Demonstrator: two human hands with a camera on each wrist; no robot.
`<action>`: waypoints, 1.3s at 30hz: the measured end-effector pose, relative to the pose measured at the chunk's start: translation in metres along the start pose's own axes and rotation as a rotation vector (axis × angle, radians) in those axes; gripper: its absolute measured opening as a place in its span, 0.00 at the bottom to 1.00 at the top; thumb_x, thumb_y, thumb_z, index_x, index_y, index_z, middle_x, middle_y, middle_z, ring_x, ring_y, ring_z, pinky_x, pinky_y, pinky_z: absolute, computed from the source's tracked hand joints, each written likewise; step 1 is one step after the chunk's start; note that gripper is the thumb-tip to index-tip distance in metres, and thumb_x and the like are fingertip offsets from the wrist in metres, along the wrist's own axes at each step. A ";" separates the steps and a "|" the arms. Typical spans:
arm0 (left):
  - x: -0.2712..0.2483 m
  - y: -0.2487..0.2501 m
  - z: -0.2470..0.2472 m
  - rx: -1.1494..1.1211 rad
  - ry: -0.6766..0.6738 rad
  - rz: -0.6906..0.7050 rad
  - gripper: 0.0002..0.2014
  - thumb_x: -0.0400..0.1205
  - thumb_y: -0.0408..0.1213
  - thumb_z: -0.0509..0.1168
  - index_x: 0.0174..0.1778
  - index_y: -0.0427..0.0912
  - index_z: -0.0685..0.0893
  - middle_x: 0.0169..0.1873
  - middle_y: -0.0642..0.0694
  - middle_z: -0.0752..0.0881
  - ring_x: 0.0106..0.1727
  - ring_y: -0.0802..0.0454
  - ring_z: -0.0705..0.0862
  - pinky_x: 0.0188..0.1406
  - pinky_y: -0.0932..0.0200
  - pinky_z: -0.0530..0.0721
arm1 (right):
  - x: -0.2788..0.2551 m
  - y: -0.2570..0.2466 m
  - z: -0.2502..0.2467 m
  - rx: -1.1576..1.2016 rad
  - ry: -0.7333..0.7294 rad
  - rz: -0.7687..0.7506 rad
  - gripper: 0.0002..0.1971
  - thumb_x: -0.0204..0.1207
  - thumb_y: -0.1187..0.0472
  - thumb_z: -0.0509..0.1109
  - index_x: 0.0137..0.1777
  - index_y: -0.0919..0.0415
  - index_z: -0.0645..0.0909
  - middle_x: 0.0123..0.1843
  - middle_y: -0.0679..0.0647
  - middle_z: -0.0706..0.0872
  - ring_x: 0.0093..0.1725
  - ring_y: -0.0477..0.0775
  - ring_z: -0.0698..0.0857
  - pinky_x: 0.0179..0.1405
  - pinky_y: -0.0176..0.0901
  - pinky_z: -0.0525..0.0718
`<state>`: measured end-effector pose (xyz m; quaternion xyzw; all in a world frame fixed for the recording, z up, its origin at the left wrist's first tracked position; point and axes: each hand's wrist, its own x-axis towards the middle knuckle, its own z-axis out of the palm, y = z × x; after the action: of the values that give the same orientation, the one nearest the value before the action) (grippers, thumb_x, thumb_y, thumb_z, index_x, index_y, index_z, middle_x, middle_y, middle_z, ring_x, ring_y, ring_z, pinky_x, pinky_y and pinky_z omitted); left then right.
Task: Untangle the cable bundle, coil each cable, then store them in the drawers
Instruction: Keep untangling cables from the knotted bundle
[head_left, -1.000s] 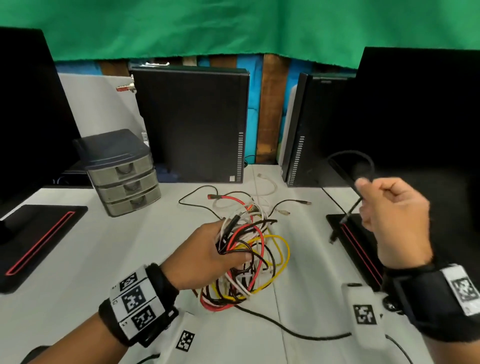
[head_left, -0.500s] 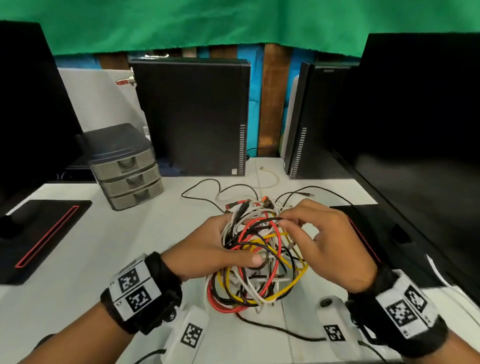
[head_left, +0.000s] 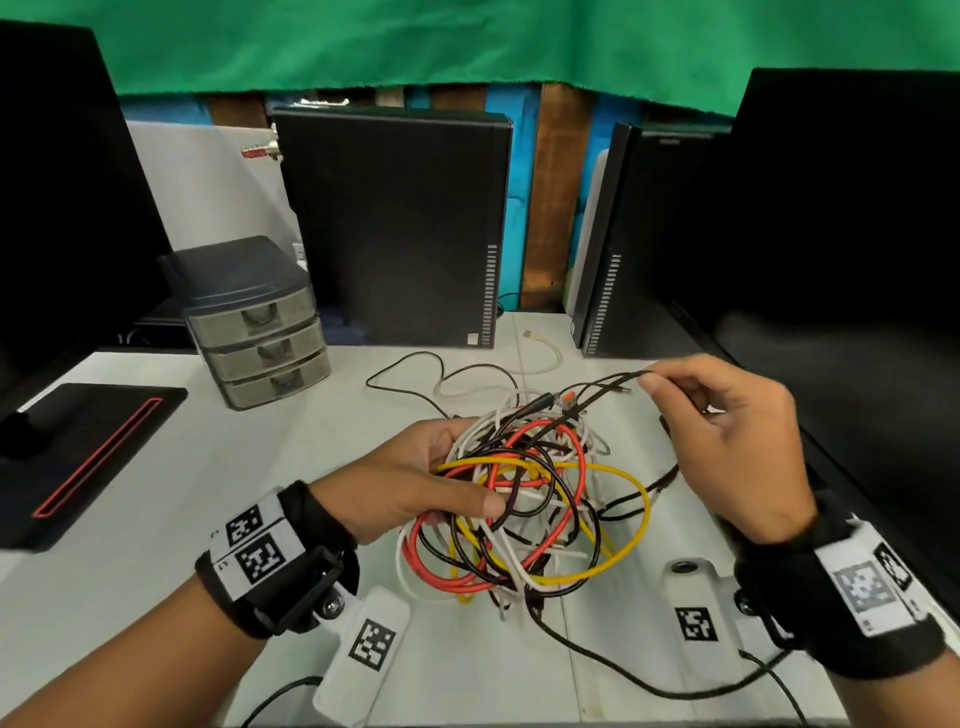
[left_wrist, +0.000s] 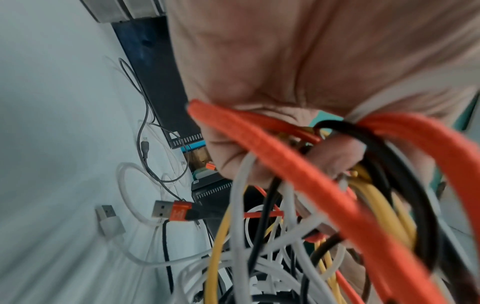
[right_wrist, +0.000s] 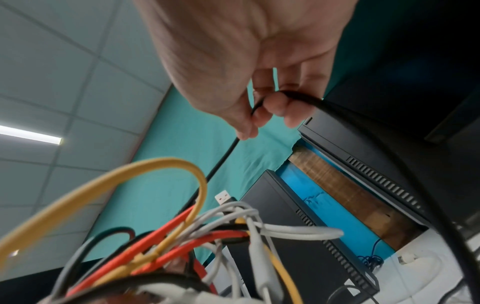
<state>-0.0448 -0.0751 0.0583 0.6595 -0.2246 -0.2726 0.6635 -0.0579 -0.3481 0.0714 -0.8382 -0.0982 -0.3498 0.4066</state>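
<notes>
Red, yellow, white and black leads make up the cable bundle, which sits just above the white table near its front edge, held up by the left hand; its fingers are curled through the loops and its thumb lies across the front of the knot. The right hand is raised to the right of the bundle and pinches a thin black cable between thumb and fingertips, drawing a doubled length of it up and away from the mass. To my eye the untangling step is in hand and barely begun: nothing is coiled yet, and the grey drawer unit at the back left stands with all three drawers closed. The next move seems to call for a slow pull on the black cable while the left hand steadies the knot, following where it threads under the red and yellow loops so it does not cinch tighter. As for writing, an orange-collared USB plug carries a mark that looks like "Hi"; the square printed codes on the wrist bands hold no readable words.
</notes>
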 end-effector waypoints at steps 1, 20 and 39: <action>0.000 0.001 0.000 -0.009 -0.002 0.003 0.29 0.71 0.34 0.77 0.70 0.36 0.81 0.62 0.31 0.87 0.60 0.36 0.87 0.68 0.37 0.82 | 0.001 0.000 -0.002 0.005 0.007 0.012 0.02 0.79 0.62 0.75 0.46 0.56 0.89 0.38 0.42 0.88 0.37 0.48 0.84 0.41 0.46 0.85; 0.002 0.001 0.004 -0.112 0.030 -0.016 0.18 0.76 0.35 0.73 0.63 0.41 0.86 0.48 0.39 0.92 0.34 0.53 0.91 0.28 0.66 0.86 | -0.001 -0.008 -0.003 0.259 -0.314 0.125 0.11 0.82 0.67 0.70 0.57 0.55 0.90 0.36 0.48 0.88 0.35 0.42 0.83 0.37 0.25 0.77; 0.009 0.002 0.011 -0.336 0.212 -0.040 0.08 0.79 0.38 0.71 0.50 0.40 0.92 0.47 0.35 0.92 0.41 0.46 0.91 0.43 0.55 0.90 | -0.033 -0.052 0.012 -0.007 -0.436 -0.268 0.14 0.73 0.42 0.76 0.56 0.45 0.90 0.59 0.39 0.83 0.64 0.48 0.81 0.62 0.49 0.79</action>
<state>-0.0449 -0.0894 0.0603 0.5689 -0.0918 -0.2485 0.7786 -0.0991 -0.3015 0.0761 -0.8747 -0.2926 -0.2122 0.3228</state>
